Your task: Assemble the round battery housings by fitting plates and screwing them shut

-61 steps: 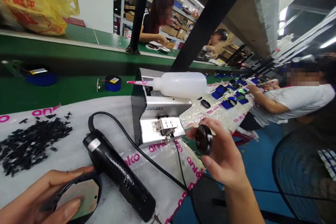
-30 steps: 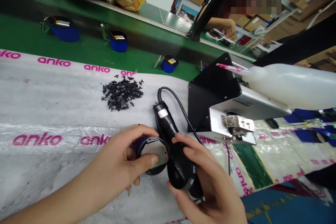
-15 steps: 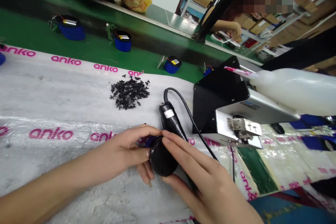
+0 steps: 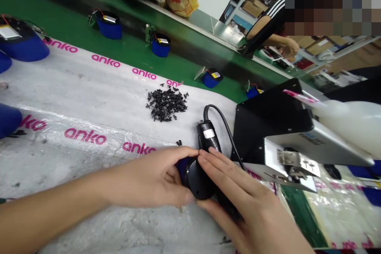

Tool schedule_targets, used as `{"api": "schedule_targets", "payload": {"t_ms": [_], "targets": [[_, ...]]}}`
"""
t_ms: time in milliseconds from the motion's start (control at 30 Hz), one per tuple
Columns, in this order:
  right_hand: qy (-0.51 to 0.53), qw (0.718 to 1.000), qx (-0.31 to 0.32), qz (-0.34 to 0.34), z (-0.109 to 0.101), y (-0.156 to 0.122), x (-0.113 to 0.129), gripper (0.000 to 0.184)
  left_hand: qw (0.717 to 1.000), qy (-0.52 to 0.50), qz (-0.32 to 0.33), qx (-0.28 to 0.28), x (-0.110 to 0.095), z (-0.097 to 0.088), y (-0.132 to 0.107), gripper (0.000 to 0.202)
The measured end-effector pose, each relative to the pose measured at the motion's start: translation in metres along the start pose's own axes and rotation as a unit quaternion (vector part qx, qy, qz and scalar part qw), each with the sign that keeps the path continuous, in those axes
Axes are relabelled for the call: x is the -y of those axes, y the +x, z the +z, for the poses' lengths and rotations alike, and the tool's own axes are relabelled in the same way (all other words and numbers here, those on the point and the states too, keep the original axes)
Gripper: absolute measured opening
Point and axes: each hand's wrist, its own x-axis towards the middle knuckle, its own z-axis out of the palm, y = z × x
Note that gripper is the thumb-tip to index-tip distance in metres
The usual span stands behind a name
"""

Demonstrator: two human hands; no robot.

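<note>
The left hand (image 4: 151,180) is closed around a blue cup (image 4: 182,166), thumb below and fingers above. A round black cap (image 4: 200,180) sits against the cup's right-hand end, gripped by the right hand (image 4: 253,204) with fingertips at its upper edge and thumb at its lower edge. Both hands are just above the white sheet (image 4: 98,91) that covers part of the green tabletop (image 4: 132,29). Right behind the cap lies a black tool (image 4: 208,133), partly hidden by the right hand. A pile of small black clips (image 4: 167,104) lies on the sheet beyond the hands. To the right stands a machine (image 4: 262,127), with a white bottle (image 4: 357,121) on top.
</note>
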Motion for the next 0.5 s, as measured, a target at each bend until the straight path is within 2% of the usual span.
{"api": "schedule_targets", "payload": {"t_ms": [67, 133, 200, 300, 367, 433, 500], "targets": [[-0.023, 1.0, -0.006, -0.008, 0.003, -0.004, 0.0, 0.053, 0.997, 0.047, -0.008, -0.062, -0.001, 0.013, -0.001, 0.04], [-0.033, 0.999, -0.019, 0.016, 0.011, -0.011, 0.0, 0.054, 0.991, 0.054, -0.006, -0.12, 0.0, 0.023, 0.002, 0.029], [-0.034, 0.995, -0.041, 0.081, 0.022, -0.018, -0.002, 0.057, 0.988, 0.051, -0.001, -0.148, 0.002, 0.029, 0.006, 0.024], [-0.027, 0.98, -0.075, 0.184, 0.036, -0.02, -0.006, 0.064, 0.987, 0.04, -0.015, -0.157, 0.005, 0.031, 0.01, 0.028], [0.024, 0.973, -0.07, 0.217, 0.034, -0.02, -0.006, 0.064, 0.987, 0.029, -0.02, -0.16, 0.006, 0.029, 0.011, 0.036], [0.127, 0.957, -0.075, 0.251, 0.023, -0.025, -0.003, 0.061, 0.986, 0.023, -0.026, -0.163, 0.007, 0.028, 0.012, 0.043], [0.25, 0.908, -0.15, 0.301, 0.009, -0.037, 0.001, 0.055, 0.983, 0.031, -0.046, -0.176, 0.006, 0.027, 0.012, 0.051]]}}
